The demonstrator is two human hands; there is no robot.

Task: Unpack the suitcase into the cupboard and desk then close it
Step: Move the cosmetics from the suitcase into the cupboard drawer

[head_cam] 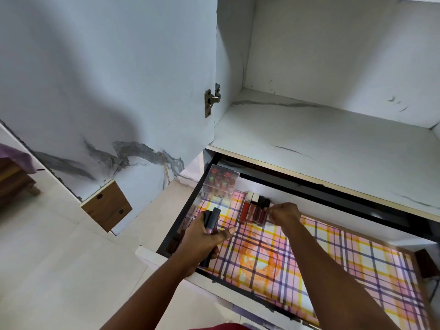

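Two bare forearms are reaching up from the bottom edge of the frame into an open drawer lined with pink, yellow and purple plaid paper [309, 253]. At lower centre, the left hand [202, 244] is gripping a small bundle of slim dark lip-gloss tubes [212, 221], fingers curled round them and thumb pointing out to the right. Just right of centre, the right hand [284, 216] is pinching at the end of a row of red and dark lip-gloss tubes with pale and black caps [253, 211] lying side by side on the lining; which tube the fingers are holding is hidden by the knuckles. Behind the left hand, at the drawer's back left corner, a clear acrylic box of upright lipsticks [220, 184] is standing. Above, filling the upper right of the frame, a white marble-patterned cupboard shelf [333, 144] is sitting bare, with its open door [107, 79] taking the upper left. No suitcase is showing.

These tubes are probably light, rigid and smooth, likely to roll or slip; grasping each across its middle looks safest.
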